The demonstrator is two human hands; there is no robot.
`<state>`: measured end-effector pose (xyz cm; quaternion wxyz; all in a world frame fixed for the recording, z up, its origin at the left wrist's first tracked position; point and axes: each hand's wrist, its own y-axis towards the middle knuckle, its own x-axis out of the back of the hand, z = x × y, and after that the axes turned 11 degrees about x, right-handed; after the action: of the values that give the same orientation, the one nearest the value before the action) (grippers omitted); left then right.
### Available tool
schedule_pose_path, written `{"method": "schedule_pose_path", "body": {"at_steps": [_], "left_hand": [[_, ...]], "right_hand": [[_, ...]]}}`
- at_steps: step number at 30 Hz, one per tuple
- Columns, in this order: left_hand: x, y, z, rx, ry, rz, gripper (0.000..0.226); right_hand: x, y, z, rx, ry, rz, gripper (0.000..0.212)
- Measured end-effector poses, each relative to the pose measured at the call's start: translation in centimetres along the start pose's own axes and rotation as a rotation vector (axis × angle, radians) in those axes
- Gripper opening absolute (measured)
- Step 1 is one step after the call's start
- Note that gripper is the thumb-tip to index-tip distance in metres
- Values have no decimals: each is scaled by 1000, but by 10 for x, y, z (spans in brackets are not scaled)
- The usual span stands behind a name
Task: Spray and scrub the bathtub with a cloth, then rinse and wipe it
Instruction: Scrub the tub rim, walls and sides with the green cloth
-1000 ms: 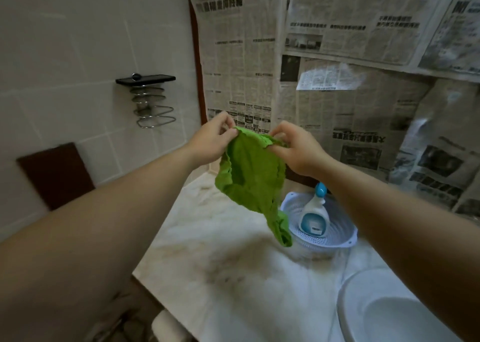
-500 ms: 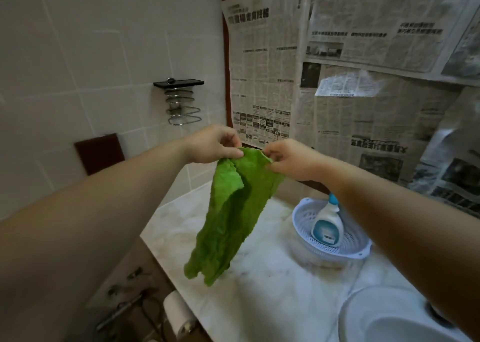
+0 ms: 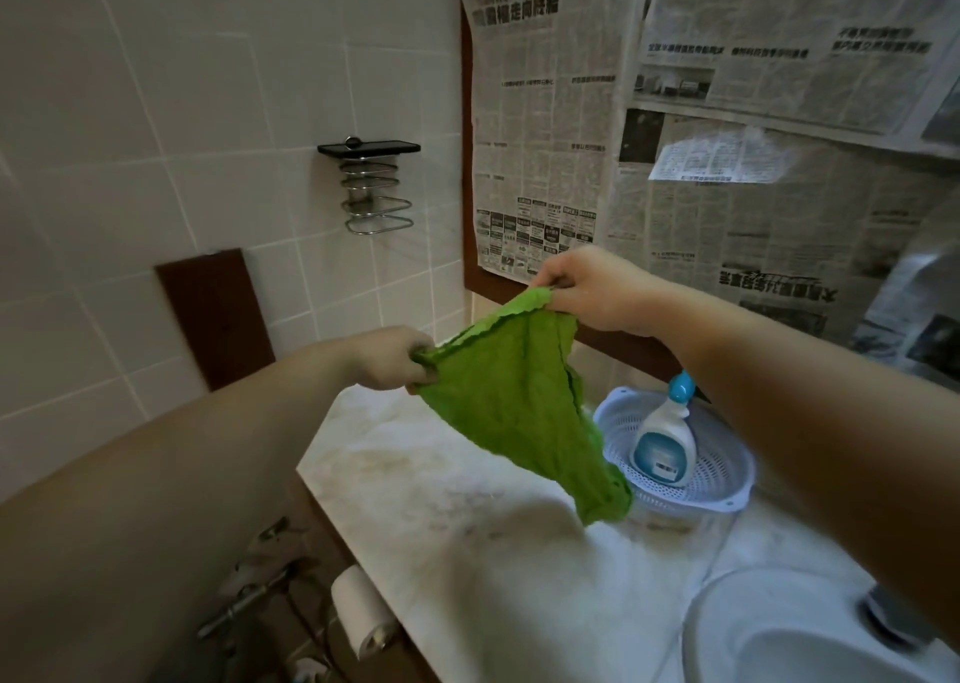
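A green cloth hangs spread out above a marble counter. My left hand grips its lower left corner. My right hand pinches its top corner, higher and further right. The cloth's tail droops toward a white perforated basket. In that basket a white spray bottle with a blue top stands upright. No bathtub shows in the head view.
A white sink basin sits at the bottom right. Newspaper covers the back wall. A wire holder with a black shelf hangs on the tiled left wall. A toilet roll and metal pipes lie below the counter's edge.
My hands have drawn apart, the left one dropping down and to the left, so the cloth is now stretched open instead of hanging bunched.
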<state>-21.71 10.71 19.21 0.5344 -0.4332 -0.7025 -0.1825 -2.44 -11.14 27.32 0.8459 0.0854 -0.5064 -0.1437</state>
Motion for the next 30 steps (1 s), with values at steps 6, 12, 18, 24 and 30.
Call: {"method": "schedule_pose_path", "body": {"at_steps": [6,12,18,24,30], "left_hand": [[28,16,9,-91,-323,-109,11],[53,62,9,-73,-299,-221,12],[72,109,25,-58,-366,-323,14],[66,112,51,-70,-460,-279,15],[-15,87,93,-40,-412,-42,10]], "right_hand": [[2,10,-37,-98,-195,81,12],[-17,46,-69,-237,-278,-53,30],[-20,89,-78,-317,-186,-292,25],[-32,83,-68,-258,-212,-301,24],[-118,27,-92,-336,-109,-76,23]]}}
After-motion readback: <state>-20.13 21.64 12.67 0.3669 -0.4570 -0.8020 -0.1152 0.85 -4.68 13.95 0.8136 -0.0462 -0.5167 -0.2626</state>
